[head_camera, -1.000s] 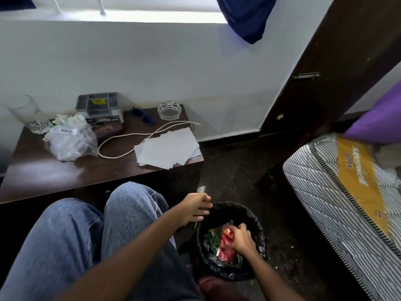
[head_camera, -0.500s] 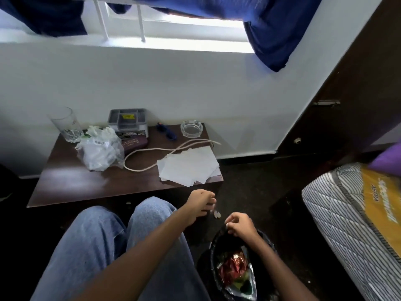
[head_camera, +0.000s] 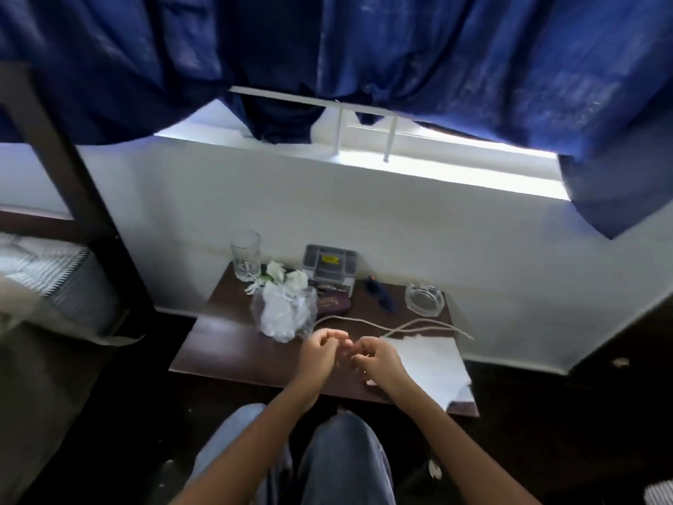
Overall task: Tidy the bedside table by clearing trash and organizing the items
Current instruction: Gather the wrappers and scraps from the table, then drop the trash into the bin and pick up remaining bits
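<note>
The dark brown bedside table (head_camera: pixel 225 355) carries a crumpled clear plastic bag (head_camera: pixel 286 315), white paper sheets (head_camera: pixel 433 362), a beige cord (head_camera: pixel 418 328), a drinking glass (head_camera: pixel 247 255), a grey organiser box (head_camera: pixel 329 264), a maroon case (head_camera: pixel 333 304), a blue item (head_camera: pixel 380 295) and a glass ashtray (head_camera: pixel 424 299). My left hand (head_camera: pixel 324 349) and my right hand (head_camera: pixel 375 359) hover close together over the table's front middle, fingers curled. I see nothing held in either. The right hand covers the left edge of the papers.
White flowers (head_camera: pixel 280 275) lie behind the bag. A blue curtain (head_camera: pixel 400 49) hangs over the window. A dark bed post (head_camera: pixel 73 176) and a striped mattress (head_camera: pixel 47 271) stand at the left. My jeans-clad knees (head_camera: pixel 342 453) are below the table edge.
Both hands left the black trash bin and rose over the table's front. The view swung up and left; the bin and the right mattress are out of sight.
</note>
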Demonstrator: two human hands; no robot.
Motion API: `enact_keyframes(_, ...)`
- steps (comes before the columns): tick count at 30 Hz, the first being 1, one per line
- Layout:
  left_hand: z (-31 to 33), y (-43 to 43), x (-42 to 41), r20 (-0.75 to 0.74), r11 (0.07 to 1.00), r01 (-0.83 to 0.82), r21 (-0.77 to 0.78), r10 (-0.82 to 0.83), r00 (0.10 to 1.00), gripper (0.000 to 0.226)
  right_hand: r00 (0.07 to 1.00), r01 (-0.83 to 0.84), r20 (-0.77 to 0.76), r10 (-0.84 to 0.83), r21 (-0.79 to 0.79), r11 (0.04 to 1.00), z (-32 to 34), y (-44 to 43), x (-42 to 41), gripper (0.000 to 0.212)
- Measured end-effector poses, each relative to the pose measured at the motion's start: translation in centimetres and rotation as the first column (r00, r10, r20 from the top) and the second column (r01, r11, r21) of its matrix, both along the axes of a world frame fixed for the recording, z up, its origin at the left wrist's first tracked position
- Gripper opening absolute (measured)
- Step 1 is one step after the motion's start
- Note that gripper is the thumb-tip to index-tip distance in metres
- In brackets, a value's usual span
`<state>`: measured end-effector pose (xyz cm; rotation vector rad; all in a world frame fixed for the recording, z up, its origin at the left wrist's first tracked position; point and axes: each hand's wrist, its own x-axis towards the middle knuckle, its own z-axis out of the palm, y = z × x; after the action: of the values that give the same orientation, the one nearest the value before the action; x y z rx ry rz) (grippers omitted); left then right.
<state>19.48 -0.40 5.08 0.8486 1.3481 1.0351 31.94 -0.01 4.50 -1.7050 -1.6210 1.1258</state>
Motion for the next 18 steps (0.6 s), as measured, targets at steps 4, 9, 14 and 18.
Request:
enact_keyframes(4, -0.1, 2.1, -5.3, -0.014, 0.993, -0.108, 0.052, 0.109, 0.994, 0.032, 0.999, -0.030, 0.039, 0.026, 0.114, 0.993, 0.3, 3.4, -4.7, 0.026)
enact_keyframes(9, -1.0, 3.1, -11.0, -0.093, 0.958, -0.271, 0.092, 0.279, 0.956, 0.029, 0.992, 0.019, 0.126, -0.030, 0.084, 0.996, 0.0, 7.2, -9.0, 0.073)
enact_keyframes(14, -3.7, 3.1, -13.9, -0.086, 0.927, -0.375, 0.013, 0.375, 0.923, 0.026, 0.963, -0.059, 0.264, 0.051, 0.023, 0.998, -1.1, 8.5, -11.7, 0.108)
enact_keyframes(18, -5.2, 2.9, -14.6, -0.042, 0.914, -0.404, -0.045, 0.402, 0.915, 0.029, 0.941, -0.079, 0.331, 0.067, 0.025, 0.997, -2.7, 8.4, -12.9, 0.100)
